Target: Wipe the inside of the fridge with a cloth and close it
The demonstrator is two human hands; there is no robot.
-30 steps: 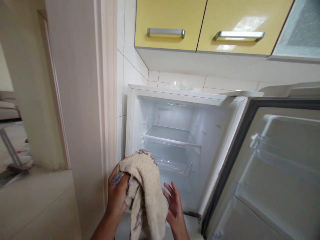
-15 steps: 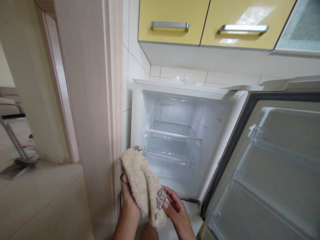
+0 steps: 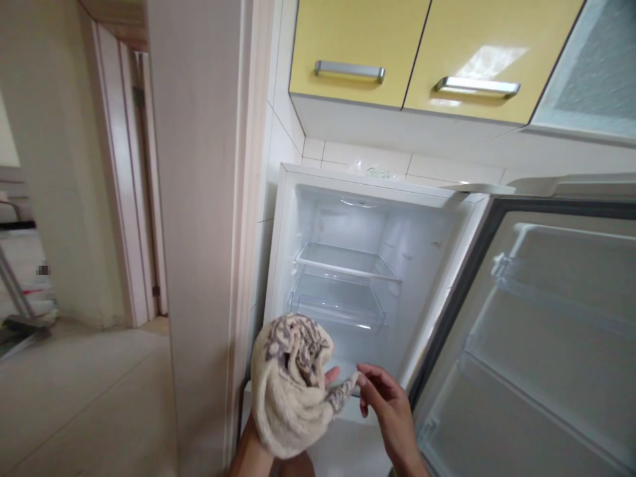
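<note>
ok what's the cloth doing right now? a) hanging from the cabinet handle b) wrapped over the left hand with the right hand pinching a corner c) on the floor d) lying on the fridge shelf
b: the cloth is bundled over the left hand, and the right hand pinches its patterned corner in front of the open fridge.

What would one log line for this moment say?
left hand: wrapped in beige towel | right hand: fingers pinch towel corner | fridge: door open, shelves bare

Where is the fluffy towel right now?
The towel is low in the head view, draped over the left hand, in front of the open fridge.
</note>
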